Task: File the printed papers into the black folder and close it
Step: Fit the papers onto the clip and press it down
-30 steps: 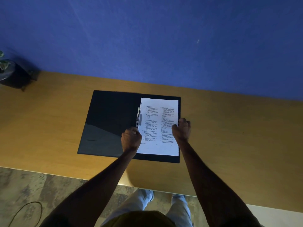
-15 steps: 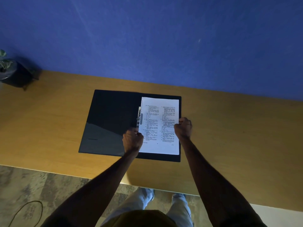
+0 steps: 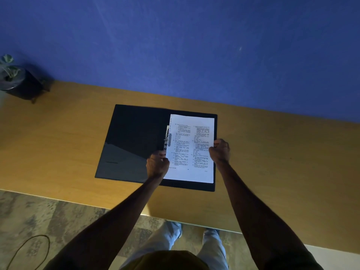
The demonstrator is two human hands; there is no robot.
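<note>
At 6 o'clock, nearest the camera, the person's legs in light trousers (image 3: 171,242) stand on a mottled floor (image 3: 58,215), with a thin cable (image 3: 27,248) looping at 8 o'clock. Both bare forearms reach forward over the near edge of the wooden worktop (image 3: 282,182). The left hand (image 3: 157,165) is curled at the left margin of the printed papers (image 3: 191,151), its fingers pinching that edge just below the metal clip (image 3: 167,137). The right hand (image 3: 220,151) is clenched on the papers' right edge at about mid-height. The papers lie on the right half of the open black folder (image 3: 134,141), which rests flat on the worktop just past centre; the folder's left half is bare and catches a dull reflection. Whether the sheet is threaded onto the clip cannot be told. Farther off, at 10 o'clock, a small potted plant (image 3: 13,78) stands against the blue wall (image 3: 194,45).
</note>
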